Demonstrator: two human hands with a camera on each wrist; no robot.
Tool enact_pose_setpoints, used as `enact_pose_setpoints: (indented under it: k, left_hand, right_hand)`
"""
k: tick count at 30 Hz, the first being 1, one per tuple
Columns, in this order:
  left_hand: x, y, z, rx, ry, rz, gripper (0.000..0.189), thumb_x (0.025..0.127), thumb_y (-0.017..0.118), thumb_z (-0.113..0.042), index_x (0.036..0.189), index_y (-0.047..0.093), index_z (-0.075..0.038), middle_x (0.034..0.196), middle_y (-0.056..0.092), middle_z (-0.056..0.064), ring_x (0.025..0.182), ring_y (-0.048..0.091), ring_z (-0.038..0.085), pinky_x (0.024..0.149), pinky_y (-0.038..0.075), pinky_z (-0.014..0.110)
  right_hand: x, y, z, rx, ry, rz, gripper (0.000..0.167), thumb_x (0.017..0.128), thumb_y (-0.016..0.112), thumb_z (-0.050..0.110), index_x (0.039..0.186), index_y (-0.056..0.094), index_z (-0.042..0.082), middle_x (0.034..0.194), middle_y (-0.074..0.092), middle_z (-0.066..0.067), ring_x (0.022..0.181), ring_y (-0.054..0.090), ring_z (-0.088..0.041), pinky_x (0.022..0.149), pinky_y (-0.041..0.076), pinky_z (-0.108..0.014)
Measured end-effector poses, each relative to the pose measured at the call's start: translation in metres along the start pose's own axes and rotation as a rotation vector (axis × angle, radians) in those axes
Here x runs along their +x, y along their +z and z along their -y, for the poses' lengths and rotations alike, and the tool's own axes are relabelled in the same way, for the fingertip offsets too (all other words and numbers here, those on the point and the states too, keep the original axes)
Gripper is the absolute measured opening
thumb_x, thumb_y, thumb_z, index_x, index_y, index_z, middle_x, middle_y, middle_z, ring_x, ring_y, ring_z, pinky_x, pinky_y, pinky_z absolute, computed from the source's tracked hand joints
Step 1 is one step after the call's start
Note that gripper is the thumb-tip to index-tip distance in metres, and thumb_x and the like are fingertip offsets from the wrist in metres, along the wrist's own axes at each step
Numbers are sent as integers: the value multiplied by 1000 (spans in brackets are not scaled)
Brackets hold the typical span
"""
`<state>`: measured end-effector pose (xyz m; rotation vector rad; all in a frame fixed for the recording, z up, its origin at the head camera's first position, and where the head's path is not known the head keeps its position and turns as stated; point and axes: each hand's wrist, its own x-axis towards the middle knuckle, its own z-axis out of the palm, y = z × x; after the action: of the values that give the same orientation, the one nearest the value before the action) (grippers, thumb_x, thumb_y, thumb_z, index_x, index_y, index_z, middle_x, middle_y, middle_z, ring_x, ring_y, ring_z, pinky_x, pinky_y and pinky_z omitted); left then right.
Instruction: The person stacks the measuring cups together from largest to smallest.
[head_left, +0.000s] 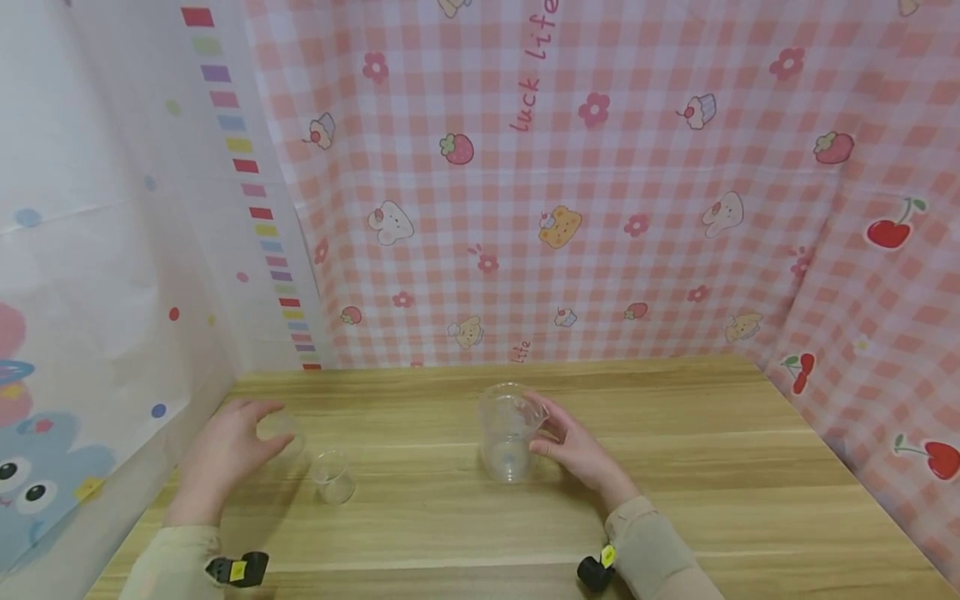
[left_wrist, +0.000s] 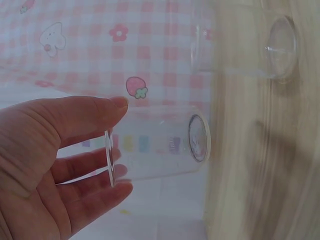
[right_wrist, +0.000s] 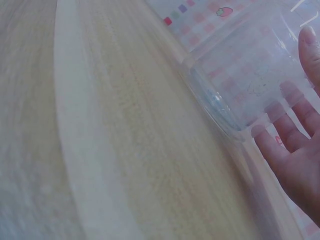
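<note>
My left hand pinches a clear cup by its rim, thumb on one side and fingers on the other. In the left wrist view the cup's base is right at the wooden surface. Just right of that hand, a small clear cup stands upright on the table. My right hand is around the right side of a larger clear beaker, which widens toward a rim with a pointed lip. The right wrist view shows the thumb and fingers on the beaker's wall, its base close to the table.
The wooden table runs back to a pink checked curtain. A white patterned cloth hangs along the left side, and a cherry-print cloth along the right. Black wrist cameras sit on both sleeves.
</note>
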<state>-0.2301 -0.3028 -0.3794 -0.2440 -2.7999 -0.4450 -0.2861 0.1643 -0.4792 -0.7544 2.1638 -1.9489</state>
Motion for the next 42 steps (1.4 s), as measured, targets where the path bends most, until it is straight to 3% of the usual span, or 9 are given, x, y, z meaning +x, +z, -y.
enact_pose_setpoints:
  k: [9,20,27,42]
  left_hand:
    - [3,-4,-12,11,17,-26,49,82,80,-22,121,66,3,123,60,30,110,56,48,92,45,63]
    - [4,-6,-26,41,73,-111,47,79,82,-21,118,68,2,117,63,27,105,59,46,88,48,61]
    - [5,-9,-38,37,56,-97,49,81,81,-22,123,66,-1,122,61,27,107,58,46,88,47,61]
    - [9,-3,-62,-12,98,-84,49,81,81,-23,124,67,-3,123,62,23,108,59,44,84,50,61]
  right_hand:
    - [1,-1,1,-17,-8,1,75,91,68,4,155,29,9,157,31,-20,140,32,-43,112,29,-58]
    - [1,-2,0,-11,-25,11,75,91,70,10,155,31,10,156,34,-18,140,34,-42,112,29,-58]
    - [2,-2,-2,-17,-24,6,74,91,69,9,155,32,10,155,35,-18,139,35,-41,111,31,-57]
    - [1,-3,-3,-21,-8,-1,75,90,71,8,154,32,8,155,35,-20,139,35,-42,111,30,-59]
